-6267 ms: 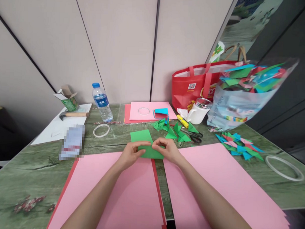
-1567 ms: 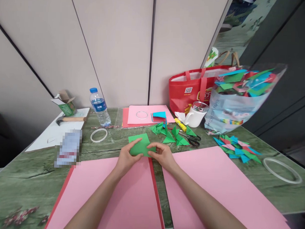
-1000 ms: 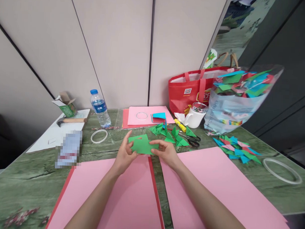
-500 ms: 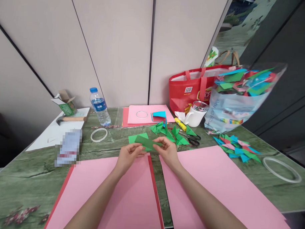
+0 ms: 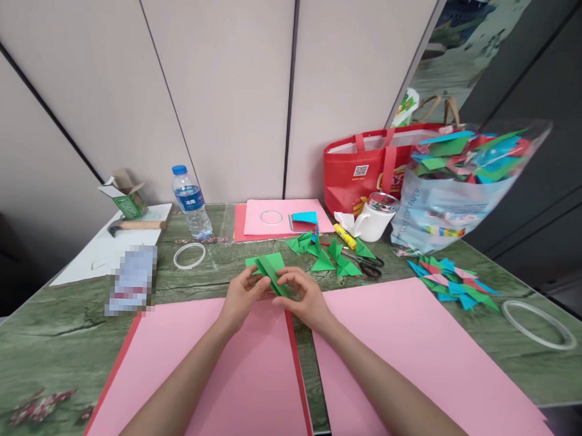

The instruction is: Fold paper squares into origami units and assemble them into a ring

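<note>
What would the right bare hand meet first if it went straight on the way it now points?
The right bare hand would first meet the folded green paper strip at its fingertips, then probably the left bare hand; depth is hard to judge here.

Far left of the table [image 5: 67,337] I log a white sheet [image 5: 99,243], an open box [image 5: 132,205] at its back edge, a hammer [image 5: 142,225] lying just in front of the box, head to the left. Bottle [image 5: 192,205] stands right of these, blue cap on; small ring [image 5: 189,267] flat before it. Back right, I have a red bag [image 5: 342,181], white mug [image 5: 374,224] in front, yellow tube [image 5: 344,236] beside the mug. Larger ring [image 5: 561,346] near the right edge.
</note>
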`<state>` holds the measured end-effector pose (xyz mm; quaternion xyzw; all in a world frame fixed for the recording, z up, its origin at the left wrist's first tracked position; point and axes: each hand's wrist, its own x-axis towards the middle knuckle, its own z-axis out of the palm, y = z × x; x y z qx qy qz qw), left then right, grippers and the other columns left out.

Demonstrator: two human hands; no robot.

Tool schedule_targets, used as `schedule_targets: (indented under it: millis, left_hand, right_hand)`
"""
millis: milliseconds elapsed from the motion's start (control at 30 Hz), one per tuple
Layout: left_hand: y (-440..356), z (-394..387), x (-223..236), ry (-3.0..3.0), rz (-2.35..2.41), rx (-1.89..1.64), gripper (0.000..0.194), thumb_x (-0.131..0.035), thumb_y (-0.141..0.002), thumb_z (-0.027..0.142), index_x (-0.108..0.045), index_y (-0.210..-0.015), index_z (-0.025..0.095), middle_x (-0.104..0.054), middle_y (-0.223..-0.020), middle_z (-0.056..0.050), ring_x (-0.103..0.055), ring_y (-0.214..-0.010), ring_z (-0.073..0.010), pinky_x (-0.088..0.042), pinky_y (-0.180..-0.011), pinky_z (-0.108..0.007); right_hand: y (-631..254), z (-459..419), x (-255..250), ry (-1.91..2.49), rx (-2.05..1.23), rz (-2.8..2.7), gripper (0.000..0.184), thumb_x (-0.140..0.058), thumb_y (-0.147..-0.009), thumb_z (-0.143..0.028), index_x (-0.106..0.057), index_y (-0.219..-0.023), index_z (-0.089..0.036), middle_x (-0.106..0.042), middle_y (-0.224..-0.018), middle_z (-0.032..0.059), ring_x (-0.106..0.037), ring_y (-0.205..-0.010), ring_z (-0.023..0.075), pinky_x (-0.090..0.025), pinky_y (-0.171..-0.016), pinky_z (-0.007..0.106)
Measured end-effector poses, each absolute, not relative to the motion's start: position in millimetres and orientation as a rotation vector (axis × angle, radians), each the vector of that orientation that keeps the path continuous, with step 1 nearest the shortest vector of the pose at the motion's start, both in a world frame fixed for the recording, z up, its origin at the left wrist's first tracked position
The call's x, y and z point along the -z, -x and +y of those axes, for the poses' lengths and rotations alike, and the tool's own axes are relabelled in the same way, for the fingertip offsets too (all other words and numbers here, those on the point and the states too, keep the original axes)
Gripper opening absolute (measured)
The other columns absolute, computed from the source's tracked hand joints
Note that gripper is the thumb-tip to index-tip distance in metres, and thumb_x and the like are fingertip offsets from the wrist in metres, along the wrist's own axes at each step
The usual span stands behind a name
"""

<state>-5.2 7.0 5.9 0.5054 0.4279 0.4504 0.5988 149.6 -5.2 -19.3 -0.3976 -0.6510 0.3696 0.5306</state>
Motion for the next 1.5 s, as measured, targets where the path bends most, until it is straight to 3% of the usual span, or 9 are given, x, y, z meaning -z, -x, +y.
schedule_targets:
  millis: [233, 567, 733, 900, 967, 1133, 1233, 1333, 1500]
  left_hand:
    - [3.2, 5.4, -6.7, -1.301, 0.975, -1.017, 0.034, -0.062, -0.068, 0.030, -0.055, -0.096, 0.013, -0.064, -0.091, -0.007, -0.061, -0.081, -0.0204, -0.052, -0.069, -0.034]
    - [5.6, 9.9, 1.4, -1.407, 1.101, -1.024, 0.029, -0.059, -0.069, 0.031, -0.058, -0.093, 0.015, -0.066, -0.093, -0.008, -0.060, -0.088, -0.0232, -0.050, -0.067, -0.032]
    - [9.3, 9.6, -4.6, -1.255, 1.044, -1.001, 0.039, -0.062, -0.066, 0.032, -0.057, -0.100, 0.014, -0.068, -0.085, -0.009, -0.063, -0.075, -0.0213, -0.050, -0.060, -0.030]
    - [13.5, 12.1, -3.5, -1.157, 0.990, -0.982, 0.036, -0.067, -0.063, 0.030, -0.060, -0.094, 0.014, -0.068, -0.080, -0.007, -0.062, -0.064, -0.0167, -0.048, -0.054, -0.026]
    - [14.6, 13.2, -3.5, -1.115, 0.968, -0.992, 0.035, -0.068, -0.062, 0.028, -0.061, -0.092, 0.014, -0.068, -0.079, -0.006, -0.061, -0.063, -0.0160, -0.048, -0.054, -0.026]
    - [18.4, 16.0, -7.6, -0.976, 0.945, -1.048, 0.032, -0.071, -0.056, 0.023, -0.064, -0.086, 0.014, -0.069, -0.076, -0.005, -0.061, -0.063, -0.0151, -0.046, -0.054, -0.024]
    - [19.3, 16.5, -9.7, -0.942, 0.964, -1.057, 0.033, -0.072, -0.054, 0.021, -0.064, -0.085, 0.014, -0.069, -0.075, -0.004, -0.061, -0.063, -0.0159, -0.046, -0.055, -0.025]
    - [18.3, 15.6, -10.3, -0.932, 0.958, -1.033, 0.033, -0.072, -0.055, 0.021, -0.064, -0.086, 0.013, -0.070, -0.077, -0.006, -0.063, -0.068, -0.0179, -0.048, -0.060, -0.027]
    - [17.9, 15.2, -10.6, -0.919, 0.927, -0.994, 0.034, -0.072, -0.056, 0.018, -0.064, -0.089, 0.013, -0.070, -0.079, -0.006, -0.064, -0.072, -0.0192, -0.049, -0.064, -0.028]
  right_hand:
    - [-147.6, -1.9, 22.2, 0.956, -1.100, -1.345, 0.038, -0.066, -0.066, -0.030, -0.052, -0.101, -0.021, -0.056, -0.104, 0.0059, -0.055, -0.095, 0.0184, -0.046, -0.080, 0.031]
    - [-153.2, 3.0, 22.0, 1.033, -1.183, -1.214, 0.024, -0.063, -0.067, -0.038, -0.062, -0.078, -0.017, -0.065, -0.075, 0.0021, -0.060, -0.071, 0.0190, -0.048, -0.064, 0.030]
    - [-154.5, 5.1, 27.1, 0.965, -1.322, -1.071, 0.023, -0.065, -0.065, -0.038, -0.059, -0.075, -0.017, -0.065, -0.069, 0.0012, -0.061, -0.064, 0.0184, -0.048, -0.062, 0.031]
    - [-157.6, 7.3, 27.6, 0.908, -1.364, -0.938, 0.043, -0.070, -0.060, -0.030, -0.047, -0.095, -0.022, -0.065, -0.067, -0.0015, -0.061, -0.057, 0.0165, -0.049, -0.055, 0.030]
    - [-159.8, 8.0, 25.9, 0.879, -1.322, -0.964, 0.044, -0.070, -0.060, -0.027, -0.044, -0.097, -0.024, -0.065, -0.075, -0.0006, -0.061, -0.061, 0.0155, -0.049, -0.055, 0.027]
    - [-172.8, 12.5, 19.5, 0.900, -1.282, -1.084, 0.026, -0.062, -0.068, -0.028, -0.052, -0.092, -0.024, -0.057, -0.106, 0.0042, -0.060, -0.069, 0.0136, -0.049, -0.054, 0.025]
    - [-181.4, 14.2, 15.8, 0.834, -1.299, -1.316, 0.022, -0.061, -0.069, -0.026, -0.060, -0.091, -0.023, -0.049, -0.119, 0.0052, -0.058, -0.091, 0.0185, -0.050, -0.071, 0.031]
    - [-183.8, 12.9, 13.1, 0.772, -1.265, -1.569, 0.021, -0.064, -0.068, -0.024, -0.065, -0.088, -0.023, -0.045, -0.120, 0.0056, -0.050, -0.107, 0.0211, -0.046, -0.082, 0.032]
    - [-178.1, 9.4, 10.9, 0.766, -1.260, -1.649, 0.030, -0.074, -0.058, -0.027, -0.067, -0.087, -0.022, -0.051, -0.110, 0.0053, -0.052, -0.102, 0.0214, -0.047, -0.080, 0.031]
